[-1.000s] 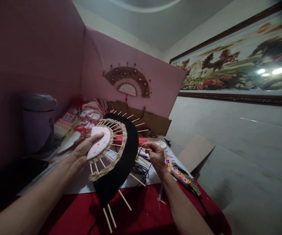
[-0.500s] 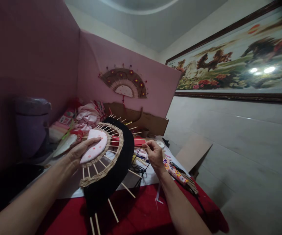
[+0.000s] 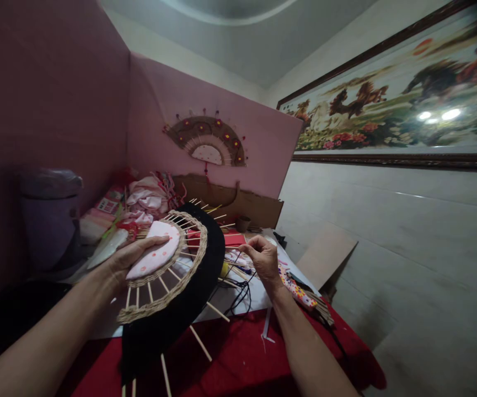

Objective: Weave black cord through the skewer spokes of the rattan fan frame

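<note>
My left hand (image 3: 133, 255) grips a half-round woven fan (image 3: 155, 255) by its padded white fabric centre with small orange spots, thumb on top and fingers hidden beneath. Thin wooden sticks radiate from it through a braided tan cord band (image 3: 199, 259) and a wide black band (image 3: 210, 275), their bare ends poking out past the edge. To the right of the fan, my right hand (image 3: 263, 258) is closed in a pinch at a stick's tip, on a black cord (image 3: 241, 298) that hangs in loose loops below.
Behind the fan lie red packets (image 3: 234, 239) and a heap of pink cloth (image 3: 149, 193). A floral strip (image 3: 298, 289) rests at right on the red tablecloth (image 3: 246, 353). A lidded purple bin (image 3: 52, 220) stands left. A finished fan (image 3: 207, 140) hangs on the pink board.
The fan has tilted and its lower end has swung left with my left hand. My right hand stays close to the same place, still pinching.
</note>
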The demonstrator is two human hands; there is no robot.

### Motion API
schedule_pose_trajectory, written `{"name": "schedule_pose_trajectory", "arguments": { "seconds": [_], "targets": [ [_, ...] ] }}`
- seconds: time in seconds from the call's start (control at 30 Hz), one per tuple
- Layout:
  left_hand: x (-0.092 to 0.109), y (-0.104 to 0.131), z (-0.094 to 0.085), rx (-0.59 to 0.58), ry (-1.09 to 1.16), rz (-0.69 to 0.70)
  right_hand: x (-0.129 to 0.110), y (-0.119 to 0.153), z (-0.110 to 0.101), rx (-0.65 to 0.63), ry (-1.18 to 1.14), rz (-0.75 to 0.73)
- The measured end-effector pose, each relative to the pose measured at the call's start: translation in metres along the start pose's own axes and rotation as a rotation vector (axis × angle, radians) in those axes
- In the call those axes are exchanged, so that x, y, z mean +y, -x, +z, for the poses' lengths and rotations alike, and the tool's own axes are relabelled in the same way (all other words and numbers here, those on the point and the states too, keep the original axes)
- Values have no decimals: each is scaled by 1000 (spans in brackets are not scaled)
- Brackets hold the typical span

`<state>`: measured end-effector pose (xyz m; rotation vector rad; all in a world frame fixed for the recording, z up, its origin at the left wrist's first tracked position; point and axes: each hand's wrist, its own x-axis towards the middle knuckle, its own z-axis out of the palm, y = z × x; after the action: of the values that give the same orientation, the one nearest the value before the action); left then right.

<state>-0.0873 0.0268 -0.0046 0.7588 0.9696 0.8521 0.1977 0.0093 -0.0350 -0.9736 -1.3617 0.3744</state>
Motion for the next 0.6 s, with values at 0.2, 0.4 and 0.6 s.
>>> {"name": "schedule_pose_trajectory", "arguments": {
  "seconds": [0.2,0.4,0.6],
  "targets": [
    [0,-11,-9,-20,19,-60,5,-2,0,-110,-216,139],
    [-2,-8,-8,-64,46,-159,7,0,2,-258,-502,298],
    [-2,-4,-6,-76,114,-128,7,1,2,-320,-479,415]
  ]
}}
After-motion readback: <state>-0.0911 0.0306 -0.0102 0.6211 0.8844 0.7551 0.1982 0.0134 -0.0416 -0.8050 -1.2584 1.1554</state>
